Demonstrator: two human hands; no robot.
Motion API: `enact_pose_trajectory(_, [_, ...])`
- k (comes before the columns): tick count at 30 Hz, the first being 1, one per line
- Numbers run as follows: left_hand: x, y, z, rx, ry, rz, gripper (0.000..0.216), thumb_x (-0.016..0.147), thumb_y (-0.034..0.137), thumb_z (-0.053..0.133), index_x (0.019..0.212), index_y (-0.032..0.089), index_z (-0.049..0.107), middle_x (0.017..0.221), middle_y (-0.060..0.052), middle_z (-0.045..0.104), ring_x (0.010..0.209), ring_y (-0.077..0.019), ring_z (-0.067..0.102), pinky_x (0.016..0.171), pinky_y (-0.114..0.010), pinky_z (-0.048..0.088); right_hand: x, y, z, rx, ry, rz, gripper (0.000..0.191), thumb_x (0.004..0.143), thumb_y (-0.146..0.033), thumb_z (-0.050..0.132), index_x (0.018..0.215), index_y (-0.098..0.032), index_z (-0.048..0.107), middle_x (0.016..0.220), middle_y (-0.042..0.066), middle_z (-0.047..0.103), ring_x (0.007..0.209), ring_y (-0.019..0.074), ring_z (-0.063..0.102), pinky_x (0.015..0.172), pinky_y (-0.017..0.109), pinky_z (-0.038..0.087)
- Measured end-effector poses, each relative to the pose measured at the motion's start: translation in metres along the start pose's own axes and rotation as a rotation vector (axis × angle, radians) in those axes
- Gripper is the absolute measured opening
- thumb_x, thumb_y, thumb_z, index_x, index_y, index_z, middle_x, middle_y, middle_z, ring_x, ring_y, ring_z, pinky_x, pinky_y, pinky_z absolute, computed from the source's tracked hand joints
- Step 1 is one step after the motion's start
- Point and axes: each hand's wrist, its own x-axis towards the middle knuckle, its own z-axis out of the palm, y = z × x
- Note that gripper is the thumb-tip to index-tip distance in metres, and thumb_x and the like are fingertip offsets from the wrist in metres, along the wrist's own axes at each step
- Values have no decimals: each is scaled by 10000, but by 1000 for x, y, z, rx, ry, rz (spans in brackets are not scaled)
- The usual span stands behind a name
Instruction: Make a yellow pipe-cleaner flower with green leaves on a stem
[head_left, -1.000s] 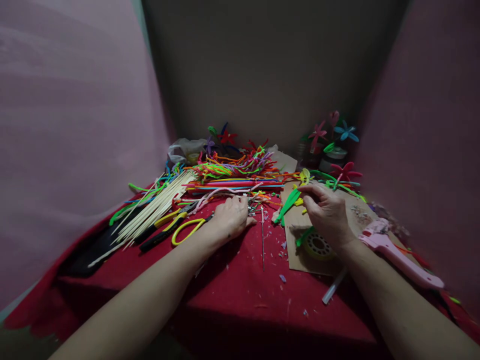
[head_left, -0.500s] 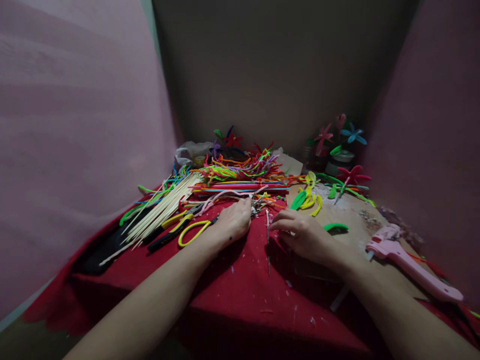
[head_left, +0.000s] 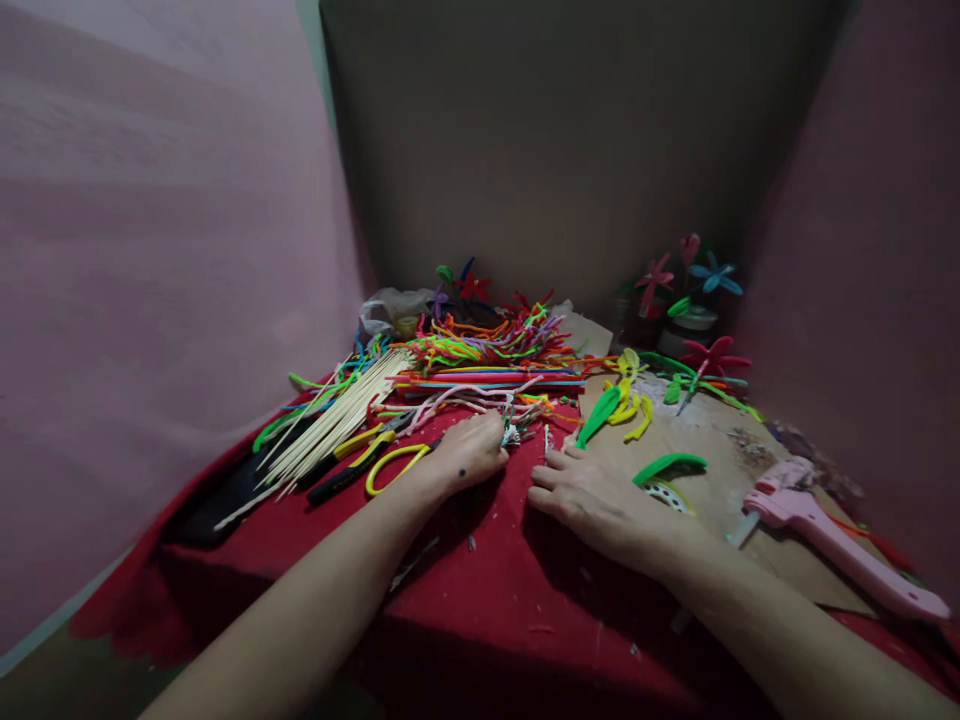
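Observation:
My left hand (head_left: pixel 472 450) rests on the red cloth (head_left: pixel 480 570) with its fingers curled closed. A small tuft of thin pieces with white and green tips (head_left: pixel 511 434) pokes out beside its fingertips; how much of it lies in the grip is hidden. To the right, my right hand (head_left: pixel 589 502) is bent down onto the cloth, fingers drawn together. Just past those fingers shows the white tip of a thin stem (head_left: pixel 547 440), the rest covered by the hand. A looped green pipe cleaner leaf (head_left: pixel 601 415) lies beyond the right knuckles.
Left of my left hand lie yellow-handled scissors (head_left: pixel 397 470), pliers (head_left: pixel 352 470) and bamboo sticks (head_left: pixel 337 420). Behind are heaped colourful pipe cleaners (head_left: pixel 487 340). At right, a pink glue gun (head_left: pixel 840 540) rests on cardboard (head_left: pixel 720 470), with pipe cleaner flowers (head_left: pixel 716 272) behind.
My right hand has moved down and left over the thin stem, which now shows only its tip. My left hand stays by the tuft, a little lower. The view has shifted slightly.

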Motion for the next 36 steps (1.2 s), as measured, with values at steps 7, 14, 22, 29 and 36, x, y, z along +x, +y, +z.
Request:
enact_pose_trajectory(7, [2, -5, -3, -39, 81, 98, 301, 745, 148, 450, 1045, 155, 467, 1088, -139, 613, 1000, -255, 596, 779, -330, 468, 8, -4, 7, -83, 73, -41, 80, 880, -169, 478, 864, -200, 551, 836, 16, 599, 744, 191, 499, 694, 344, 351])
enact_pose_trajectory(14, [8, -10, -4, -41, 143, 210, 366, 783, 114, 433, 1141, 187, 437, 1180, -99, 554, 1094, -208, 526, 891, -317, 426, 18, -8, 19, -121, 156, -101, 77, 840, -139, 524, 808, -209, 532, 774, 13, 583, 697, 192, 495, 631, 329, 334])
enact_pose_trajectory(22, [8, -18, 3, -73, 156, 358, 354, 778, 157, 458, 1130, 186, 479, 1095, -91, 545, 993, -211, 548, 829, -305, 451, 19, -8, 28, -12, 174, -44, 126, 810, -75, 541, 828, -200, 537, 839, 15, 601, 735, 194, 516, 641, 324, 374])
enact_pose_trajectory(29, [5, -15, 1, -144, 80, 382, 375, 776, 146, 481, 1149, 174, 491, 1119, -110, 542, 1052, -218, 516, 879, -322, 427, 18, -8, 27, 15, 203, 17, 197, 815, -54, 488, 913, -188, 594, 886, 59, 617, 751, 205, 559, 647, 331, 440])
enact_pose_trajectory(36, [0, -15, -7, -174, 5, 525, 350, 777, 177, 529, 1126, 152, 537, 1171, -111, 541, 1107, -210, 495, 955, -314, 380, 21, -9, 26, -47, 321, 129, 235, 836, -98, 454, 1034, -122, 579, 1082, 160, 585, 957, 281, 543, 796, 425, 467])
